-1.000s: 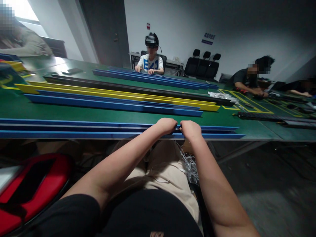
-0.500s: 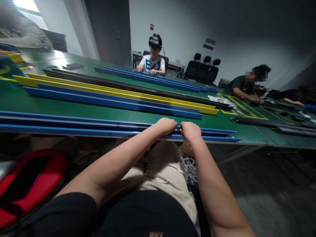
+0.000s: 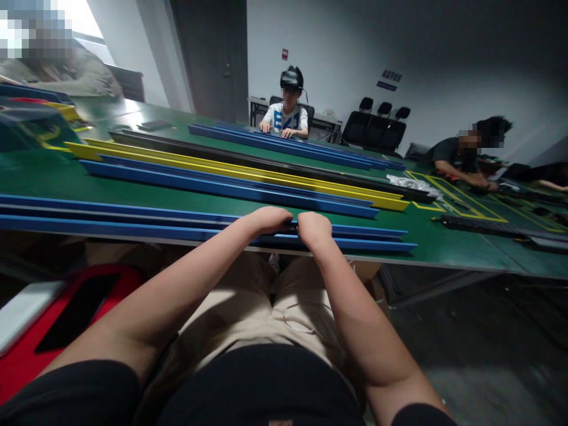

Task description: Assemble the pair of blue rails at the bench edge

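A long blue channel-shaped profile (image 3: pixel 368 244) lies along the near edge of the green table, with a pale strip running inside its left part. Over its right half, my left hand (image 3: pixel 271 220) is closed, palm down, with fingertips turned into the trough. Just beside it, with a small gap, my right hand (image 3: pixel 316 229) is curled into a fist-like pinch at the same profile. My fingers hide whatever they pinch. Behind my hands lies a second blue profile (image 3: pixel 213 186), then a yellow profile (image 3: pixel 248 174) and a black profile (image 3: pixel 177 145), roughly parallel.
Across the green table (image 3: pixel 461 251), a co-worker (image 3: pixel 290 115) sits at more blue profiles (image 3: pixel 284 145). Another person (image 3: pixel 457 157) works at the right. A clear plastic bag (image 3: pixel 412 183) and yellow tape lines lie right of centre. A red seat (image 3: pixel 95 331) stands at my left.
Both my hands have moved left, still closed and side by side. The near blue profile has shifted left against the table. The whole view has turned slightly left.
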{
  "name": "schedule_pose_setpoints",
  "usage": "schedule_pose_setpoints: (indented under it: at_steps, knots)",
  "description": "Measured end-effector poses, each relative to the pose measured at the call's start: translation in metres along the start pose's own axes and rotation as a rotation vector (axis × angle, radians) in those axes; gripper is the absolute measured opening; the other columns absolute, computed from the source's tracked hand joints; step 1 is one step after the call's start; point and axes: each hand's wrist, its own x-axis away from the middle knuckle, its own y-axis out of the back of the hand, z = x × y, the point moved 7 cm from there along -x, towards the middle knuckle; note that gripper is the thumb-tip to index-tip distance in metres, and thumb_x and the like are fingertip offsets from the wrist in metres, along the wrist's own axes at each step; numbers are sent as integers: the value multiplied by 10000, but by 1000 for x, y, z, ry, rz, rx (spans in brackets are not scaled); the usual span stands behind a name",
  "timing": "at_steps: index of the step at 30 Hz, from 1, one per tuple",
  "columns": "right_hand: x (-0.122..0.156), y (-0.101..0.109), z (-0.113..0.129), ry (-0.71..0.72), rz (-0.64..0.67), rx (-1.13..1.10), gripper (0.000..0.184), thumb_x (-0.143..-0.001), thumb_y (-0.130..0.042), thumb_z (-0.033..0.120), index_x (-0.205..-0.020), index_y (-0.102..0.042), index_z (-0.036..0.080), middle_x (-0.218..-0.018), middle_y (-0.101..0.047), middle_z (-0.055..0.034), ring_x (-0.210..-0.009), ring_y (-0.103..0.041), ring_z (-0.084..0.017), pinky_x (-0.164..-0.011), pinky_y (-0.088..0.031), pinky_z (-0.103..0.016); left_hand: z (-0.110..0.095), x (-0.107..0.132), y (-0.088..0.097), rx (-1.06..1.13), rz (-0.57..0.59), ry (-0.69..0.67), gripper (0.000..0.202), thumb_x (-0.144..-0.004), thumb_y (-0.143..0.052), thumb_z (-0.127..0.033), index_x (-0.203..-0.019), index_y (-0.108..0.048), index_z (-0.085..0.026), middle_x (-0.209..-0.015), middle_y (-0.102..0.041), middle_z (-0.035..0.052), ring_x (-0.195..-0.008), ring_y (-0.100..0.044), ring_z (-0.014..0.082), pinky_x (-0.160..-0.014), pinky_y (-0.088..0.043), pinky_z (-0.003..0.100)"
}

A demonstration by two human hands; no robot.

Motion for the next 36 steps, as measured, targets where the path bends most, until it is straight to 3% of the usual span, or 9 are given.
schedule_pose_setpoints:
  at_steps: [4,8,14,18,24,36]
  knots:
    - [-4,-1,-6,15,3,-40,302,-931,-572,395,-1099,-731,200,-1122,-729,-156,-1045,-693,-279,-878,-521,-369,4,-8,-7,9,14,10,217,-865,-554,-359,-973,-682,-221,-976,-748,53,-838,-675,206,-656,-411,259]
    - [-8,1,-22,68,30,-94,359,-902,-595,557,-1076,-730,273,-1091,-744,-74,-1022,-677,-227,-848,-495,-292,6,-11,-10,25,48,59,242,-855,-563,-381,-986,-695,-226,-960,-752,54,-810,-672,204,-657,-412,264]
    - [-12,12,-80,29,26,-143,367,-848,-656,584,-1023,-752,276,-1017,-755,-44,-933,-663,-196,-791,-456,-262,2,-8,-3,26,58,73,255,-860,-565,-398,-994,-687,-218,-994,-749,74,-827,-681,221,-640,-415,280]
    - [-11,0,-107,6,80,-104,375,-800,-706,581,-1014,-753,276,-990,-758,-45,-936,-672,-209,-766,-461,-268,3,-9,-5,15,70,115,240,-847,-592,-391,-991,-687,-224,-1011,-750,75,-862,-691,225,-663,-438,277]
    - [-10,-17,-100,-38,94,76,369,-848,-673,521,-1103,-743,263,-1114,-736,-109,-1045,-677,-268,-851,-494,-339,4,-10,-6,-3,71,122,265,-848,-584,-400,-1022,-681,-225,-1020,-752,80,-883,-696,233,-665,-449,283]
    - [-7,-16,-98,-85,86,73,336,-877,-638,494,-1079,-746,248,-1113,-733,-125,-1067,-682,-283,-878,-515,-370,5,-10,-6,-6,90,144,295,-844,-567,-419,-1040,-679,-230,-1041,-752,80,-884,-693,237,-642,-443,291]
